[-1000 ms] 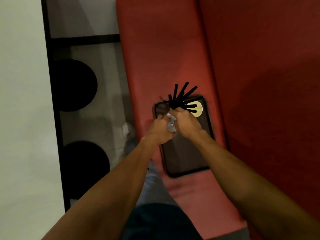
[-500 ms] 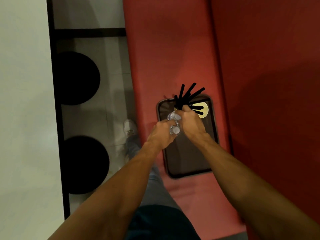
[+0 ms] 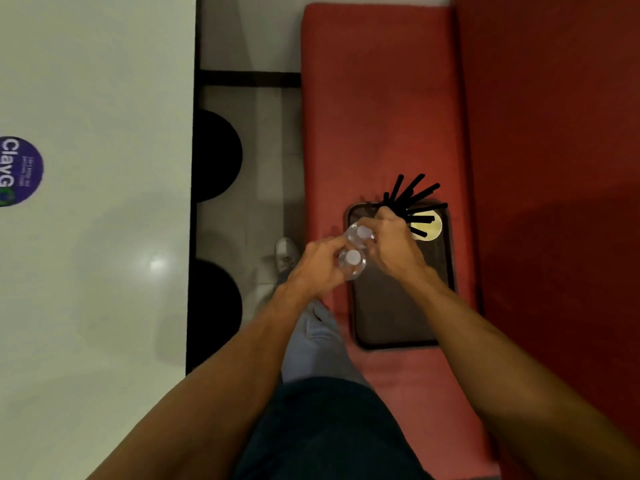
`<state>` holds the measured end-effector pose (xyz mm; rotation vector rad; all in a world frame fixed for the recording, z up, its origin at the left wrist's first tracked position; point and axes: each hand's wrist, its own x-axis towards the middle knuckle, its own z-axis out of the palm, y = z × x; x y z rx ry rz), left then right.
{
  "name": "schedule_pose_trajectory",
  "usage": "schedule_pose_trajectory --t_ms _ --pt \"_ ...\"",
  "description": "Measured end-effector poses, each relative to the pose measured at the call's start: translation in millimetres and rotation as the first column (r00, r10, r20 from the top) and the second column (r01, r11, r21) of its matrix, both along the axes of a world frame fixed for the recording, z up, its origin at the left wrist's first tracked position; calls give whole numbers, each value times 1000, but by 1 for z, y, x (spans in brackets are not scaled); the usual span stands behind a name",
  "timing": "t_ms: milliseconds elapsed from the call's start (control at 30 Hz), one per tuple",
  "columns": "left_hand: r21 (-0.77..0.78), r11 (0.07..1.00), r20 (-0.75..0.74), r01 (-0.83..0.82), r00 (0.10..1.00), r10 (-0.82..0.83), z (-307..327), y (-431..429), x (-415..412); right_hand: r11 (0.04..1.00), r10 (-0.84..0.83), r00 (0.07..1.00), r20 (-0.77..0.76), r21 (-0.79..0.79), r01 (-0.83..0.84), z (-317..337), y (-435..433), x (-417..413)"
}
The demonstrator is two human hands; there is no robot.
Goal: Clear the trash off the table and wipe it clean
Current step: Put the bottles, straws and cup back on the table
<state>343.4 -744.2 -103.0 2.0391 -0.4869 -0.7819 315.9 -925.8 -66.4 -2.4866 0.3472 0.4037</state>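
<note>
Plastic bottles (image 3: pixel 353 259) clutched in curled left hand (image 3: pixel 318 268) and right hand (image 3: pixel 394 247), right also gripping black straws (image 3: pixel 415 195); trash-gathering under way, release onto tray (image 3: pixel 391 313) likely next.

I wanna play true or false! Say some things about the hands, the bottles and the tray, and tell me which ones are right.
1. The dark tray lies on the red bench. True.
2. The clear bottles have blue caps. False: their caps are white.
3. The right hand grips a fan of black sticks. True.
4. The left hand is empty. False: it holds one of the clear bottles.
5. The purple sticker is on the bench. False: it is on the white table.
</note>
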Motion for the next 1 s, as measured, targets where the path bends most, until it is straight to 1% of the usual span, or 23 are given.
schedule_pose_trajectory --t_ms 67,133,267,367,533,767,867,1000 --pt "2 999 3 -43 999 43 15 17 7 1000 26 998 50 3 -26 16 13 9" --pt "14 997 27 -75 997 75 34 37 16 999 38 997 65 25 -40 37 29 22" --pt "1 984 60 -177 982 176 78 80 39 988 154 983 98 -5 -154 77 63 57" --pt "-25 969 91 -247 964 248 111 113 55 973 229 961 157 -32 -227 109 91 85" --pt "-26 936 156 -350 924 349 158 168 84 942 335 907 255 -75 -326 166 141 130" --pt "-69 848 212 -525 823 526 204 237 114 885 462 829 315 -96 -456 221 216 189" --pt "-79 814 209 -576 788 578 214 258 123 868 488 818 305 -75 -490 235 247 211" --pt "-113 743 198 -660 718 668 223 289 134 853 500 805 319 -21 -521 244 283 239"
